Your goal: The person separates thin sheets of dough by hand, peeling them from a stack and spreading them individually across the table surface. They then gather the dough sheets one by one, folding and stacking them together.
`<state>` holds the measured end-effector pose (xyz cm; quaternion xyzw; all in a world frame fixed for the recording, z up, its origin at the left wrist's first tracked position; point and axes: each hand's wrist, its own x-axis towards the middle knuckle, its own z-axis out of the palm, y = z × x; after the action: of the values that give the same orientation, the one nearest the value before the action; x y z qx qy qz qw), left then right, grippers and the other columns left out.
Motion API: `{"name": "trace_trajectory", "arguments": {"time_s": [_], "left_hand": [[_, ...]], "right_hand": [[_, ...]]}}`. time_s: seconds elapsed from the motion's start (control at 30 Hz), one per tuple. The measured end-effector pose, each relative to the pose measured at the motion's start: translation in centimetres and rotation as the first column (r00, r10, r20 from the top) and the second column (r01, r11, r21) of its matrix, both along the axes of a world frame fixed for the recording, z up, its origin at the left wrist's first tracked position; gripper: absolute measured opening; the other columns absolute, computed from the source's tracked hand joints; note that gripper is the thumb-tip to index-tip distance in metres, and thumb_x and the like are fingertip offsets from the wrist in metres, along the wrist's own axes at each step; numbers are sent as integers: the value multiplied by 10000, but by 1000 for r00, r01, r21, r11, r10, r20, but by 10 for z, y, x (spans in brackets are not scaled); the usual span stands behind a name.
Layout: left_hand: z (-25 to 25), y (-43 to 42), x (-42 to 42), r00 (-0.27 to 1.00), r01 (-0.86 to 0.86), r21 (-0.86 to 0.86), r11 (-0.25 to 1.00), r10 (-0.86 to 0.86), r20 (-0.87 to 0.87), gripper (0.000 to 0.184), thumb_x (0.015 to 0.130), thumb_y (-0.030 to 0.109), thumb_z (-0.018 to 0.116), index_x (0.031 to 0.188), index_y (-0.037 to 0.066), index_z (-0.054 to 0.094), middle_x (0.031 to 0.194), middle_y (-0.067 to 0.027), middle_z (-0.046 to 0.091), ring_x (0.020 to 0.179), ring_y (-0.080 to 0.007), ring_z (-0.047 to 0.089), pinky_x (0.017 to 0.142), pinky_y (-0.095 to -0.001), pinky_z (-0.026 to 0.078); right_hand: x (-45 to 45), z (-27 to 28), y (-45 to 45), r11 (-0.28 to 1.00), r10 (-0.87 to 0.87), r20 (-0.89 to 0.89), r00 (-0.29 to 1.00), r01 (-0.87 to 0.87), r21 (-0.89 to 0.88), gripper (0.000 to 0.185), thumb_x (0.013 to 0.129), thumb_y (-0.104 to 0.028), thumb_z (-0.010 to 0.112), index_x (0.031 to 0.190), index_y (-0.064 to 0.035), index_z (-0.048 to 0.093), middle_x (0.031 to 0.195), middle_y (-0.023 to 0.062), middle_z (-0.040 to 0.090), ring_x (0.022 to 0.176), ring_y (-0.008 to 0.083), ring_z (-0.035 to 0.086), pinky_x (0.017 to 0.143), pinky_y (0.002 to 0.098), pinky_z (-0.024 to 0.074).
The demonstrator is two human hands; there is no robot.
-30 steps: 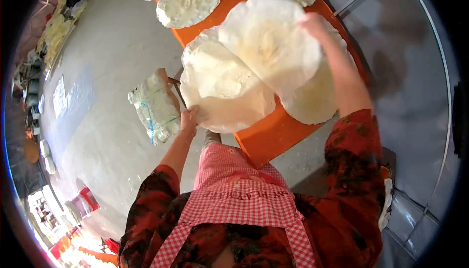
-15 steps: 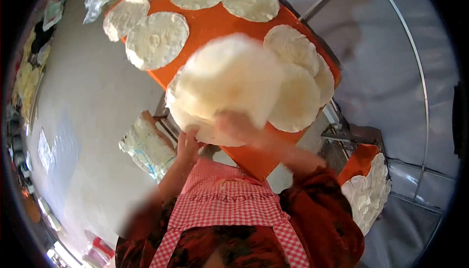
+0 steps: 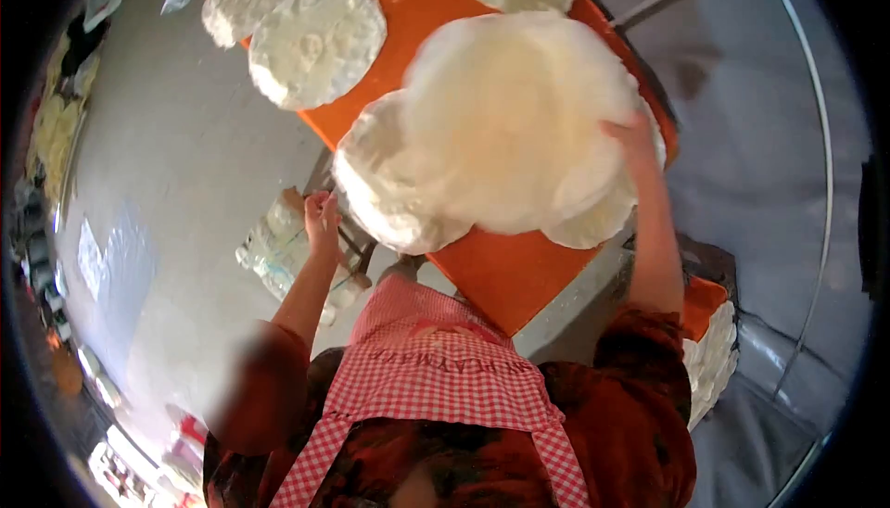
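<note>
A wide, thin, pale flatbread point(image 3: 519, 109), blurred by motion, spreads above the orange table point(image 3: 519, 272). My right hand point(image 3: 635, 142) grips its right edge. Under its left side lies a stack of similar flatbreads point(image 3: 380, 188) with uneven rims. Another flatbread point(image 3: 593, 221) shows partly below the moving one. My left hand point(image 3: 322, 216) is off the table's left edge, just left of the stack and apart from it; its fingers are curled together, with nothing visible in them.
More flatbreads point(image 3: 317, 47) lie along the table's far and left side. A plastic-wrapped bundle point(image 3: 278, 244) stands low on the left. At lower right, a pile of flatbreads point(image 3: 709, 369) rests on another orange surface. A grey sheet wall point(image 3: 742, 165) borders the right.
The flatbread has moved to the right with my right hand, uncovering the stack on the left. My left hand has drawn back leftward from the stack. The view has shifted slightly.
</note>
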<state>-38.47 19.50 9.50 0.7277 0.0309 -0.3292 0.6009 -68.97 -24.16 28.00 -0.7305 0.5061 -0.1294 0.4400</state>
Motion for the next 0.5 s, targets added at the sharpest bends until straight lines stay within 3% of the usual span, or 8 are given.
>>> {"name": "trace_trajectory", "arguments": {"time_s": [0.03,0.13,0.23,0.27,0.3,0.33,0.4,0.5], "left_hand": [[-33,14,5,998,-36,110,993,41,-40,379,851,319,634,1130,111,485,1053,-27,511,856,-124,498,709,-260,426],[-90,37,6,938,3,200,980,66,-339,488,788,369,669,1173,170,445,1127,-30,510,969,-164,481,746,-369,427],[-111,21,7,809,60,64,996,-11,-588,509,798,369,624,1227,169,438,1198,-46,515,1085,-207,461,826,-427,411],[-116,18,5,744,62,-12,998,-54,-666,518,803,367,607,1248,164,437,1223,-54,518,1124,-222,451,854,-444,403],[-115,19,9,572,-5,-144,990,-115,-812,551,836,335,554,1313,102,410,1271,-91,515,1180,-253,456,935,-450,386],[-112,11,4,570,-146,-322,936,-187,-800,565,836,340,553,1315,75,415,1262,-107,518,1176,-270,467,965,-458,379],[-95,-2,-7,596,-275,-463,842,-229,-770,589,839,346,560,1326,51,410,1265,-122,516,1181,-282,478,1001,-453,373],[-41,-16,-7,642,-203,-464,863,-240,-728,611,849,359,584,1343,59,387,1286,-116,505,1191,-270,484,1007,-430,376]], "right_hand": [[-17,-20,-20,996,-82,131,988,75,55,524,678,-198,749,1111,48,587,1009,168,650,926,262,627,840,359,483],[-66,-97,-42,580,-377,-410,831,-134,-804,535,700,-192,744,1157,17,560,1078,179,626,1004,291,600,875,358,470],[-35,-173,46,888,-148,-125,981,76,-453,396,766,-136,687,1111,14,563,1103,167,607,1034,280,579,891,356,455],[10,-176,111,981,-128,72,989,137,-139,340,802,-43,627,1132,-24,545,1029,77,601,918,151,568,831,290,470],[49,-153,151,966,256,-21,966,-257,-13,339,810,-60,617,1139,-27,542,1018,83,605,908,145,570,810,280,468],[63,-174,188,913,361,49,931,-364,187,388,803,-130,655,1155,-20,534,1099,118,579,997,183,559,874,311,449],[115,-179,252,820,571,52,820,-572,26,599,749,-243,711,1241,-4,467,1263,205,475,1201,330,442,1008,399,358],[158,-186,304,772,608,5,794,-590,-237,721,704,-225,733,1290,12,388,1279,229,455,1180,383,444,973,427,387]]}}
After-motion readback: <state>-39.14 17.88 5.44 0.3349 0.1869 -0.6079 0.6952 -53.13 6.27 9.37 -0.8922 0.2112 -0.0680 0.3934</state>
